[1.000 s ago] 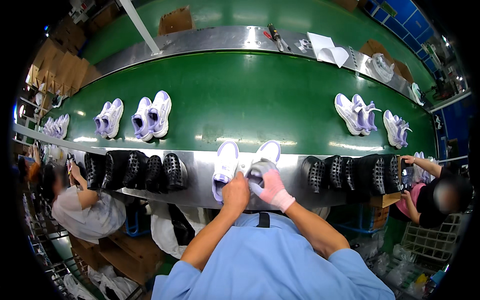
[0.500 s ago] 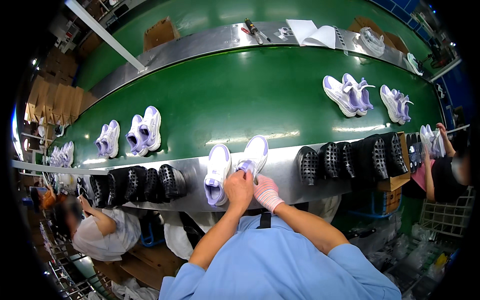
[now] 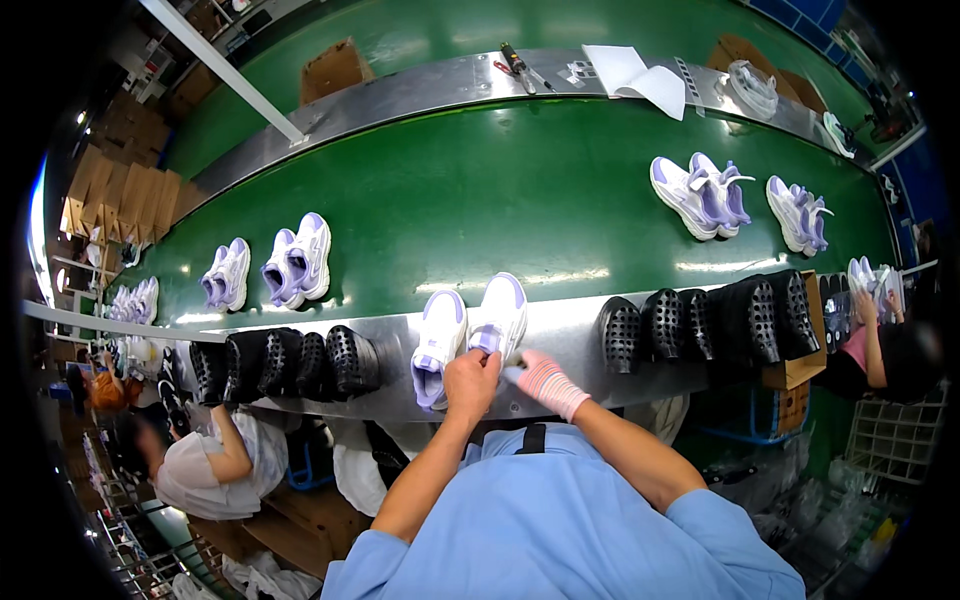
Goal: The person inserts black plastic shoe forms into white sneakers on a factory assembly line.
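A pair of white and lilac sneakers stands on the metal edge in front of me, toes pointing away. My bare left hand (image 3: 473, 384) is closed at the heel end of the right sneaker (image 3: 500, 308), fingers pinched on its collar. The left sneaker (image 3: 440, 335) stands close beside it, untouched by my right hand. My right hand (image 3: 550, 385), in a striped glove, is just right of the heel with its fingers drawn together. A small greyish bit shows at its fingertips; what it is I cannot make out. My left hand hides part of the right sneaker's heel.
Black perforated shoe-shaped forms (image 3: 655, 325) line the metal edge on both sides. More sneakers (image 3: 298, 262) stand on the green belt (image 3: 480, 190). Tools (image 3: 518, 68) and white paper (image 3: 635, 78) lie on the far ledge. Other people work at left and right.
My right hand has moved right, away from the sneaker and my left hand. The left hand stays at the sneaker's heel. The whole view has shifted slightly.
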The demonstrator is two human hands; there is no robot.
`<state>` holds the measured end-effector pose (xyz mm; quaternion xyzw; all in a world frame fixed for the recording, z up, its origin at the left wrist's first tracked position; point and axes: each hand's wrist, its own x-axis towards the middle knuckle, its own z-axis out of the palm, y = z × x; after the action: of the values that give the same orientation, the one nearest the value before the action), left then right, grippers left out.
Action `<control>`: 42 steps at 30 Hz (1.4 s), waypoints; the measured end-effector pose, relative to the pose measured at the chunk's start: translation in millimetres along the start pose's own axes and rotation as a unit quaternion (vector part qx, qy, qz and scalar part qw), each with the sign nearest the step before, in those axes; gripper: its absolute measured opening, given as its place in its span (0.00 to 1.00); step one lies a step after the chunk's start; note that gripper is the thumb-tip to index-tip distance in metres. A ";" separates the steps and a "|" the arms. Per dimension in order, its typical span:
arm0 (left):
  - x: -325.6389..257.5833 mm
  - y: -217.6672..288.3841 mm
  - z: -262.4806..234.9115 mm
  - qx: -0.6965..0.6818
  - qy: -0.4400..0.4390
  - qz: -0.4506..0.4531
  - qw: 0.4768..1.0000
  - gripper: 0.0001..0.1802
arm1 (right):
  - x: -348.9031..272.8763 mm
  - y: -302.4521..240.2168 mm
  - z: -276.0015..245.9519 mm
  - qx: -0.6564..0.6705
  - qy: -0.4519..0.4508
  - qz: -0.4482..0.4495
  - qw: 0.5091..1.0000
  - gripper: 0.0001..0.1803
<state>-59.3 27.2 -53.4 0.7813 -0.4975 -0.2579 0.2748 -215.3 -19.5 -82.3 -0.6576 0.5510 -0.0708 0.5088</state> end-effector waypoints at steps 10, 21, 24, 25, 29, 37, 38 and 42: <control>-12.0 5.1 -14.1 -0.183 -0.053 -0.146 0.971 0.22 | 50.1 -104.9 -51.6 0.239 -0.059 0.154 0.957 0.23; -25.5 -36.1 4.8 -0.247 -0.024 -0.167 0.954 0.19 | 43.6 -87.2 -48.4 0.268 -0.122 0.192 0.936 0.12; -22.7 -28.0 2.8 -0.307 -0.027 -0.225 0.924 0.18 | 26.6 -52.1 -37.3 0.264 -0.109 0.160 0.945 0.12; -22.2 -24.1 -0.2 -0.316 -0.023 -0.226 0.921 0.17 | 20.7 -45.3 -31.4 0.257 -0.104 0.157 0.948 0.13; -25.2 -24.4 -1.9 -0.342 -0.014 -0.232 0.911 0.15 | 9.3 -27.0 -12.3 0.106 -0.051 0.058 0.991 0.17; -25.1 -35.3 12.6 -0.363 0.010 -0.219 0.906 0.17 | 5.6 -12.1 9.8 0.011 0.048 0.003 0.999 0.19; -25.2 -35.4 13.4 -0.362 0.014 -0.217 0.906 0.17 | 4.1 -15.8 8.3 -0.007 0.051 0.018 0.998 0.19; -25.5 -30.6 10.5 -0.326 -0.013 -0.218 0.920 0.15 | 1.5 -16.4 2.6 -0.016 0.057 0.039 0.997 0.18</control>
<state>-56.4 59.7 -78.6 0.7340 -0.2066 -0.4693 0.4453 -202.3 -21.2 -72.0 -0.6385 0.6056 -0.0796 0.4682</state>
